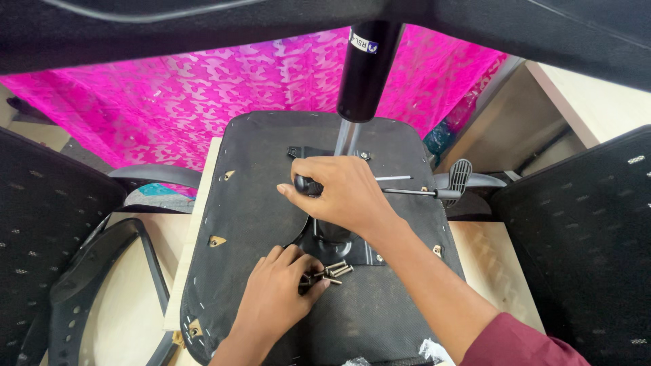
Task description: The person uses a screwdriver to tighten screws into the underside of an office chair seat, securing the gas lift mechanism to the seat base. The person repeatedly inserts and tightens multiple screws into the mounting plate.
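The upturned black fabric-covered chair seat (271,203) lay underside up across the pale wooden bench (488,261), and everything else sat in relation to it. At the seat's near middle, the left hand (278,291) rested palm down, its fingers curled narrowly around a small cluster of silvery metal bolts (332,271) that lay loose on the fabric; it seemed to pinch one or two of them, though the fingers hid the exact hold. Just beyond the bolts, at the seat's centre, sat the black metal mounting plate (336,244) of the chair mechanism. Over that plate the right hand (342,193) was closed on a black rounded knob (304,184), its wrist coming in from the near right in a maroon sleeve (522,342). A thin black lever with a grey paddle tip (447,193) stuck out towards the seat's right edge. Farther on, the black gas-lift cylinder (366,68) rose from the seat's far middle. Behind the seat hung a bright pink patterned cloth (190,88).
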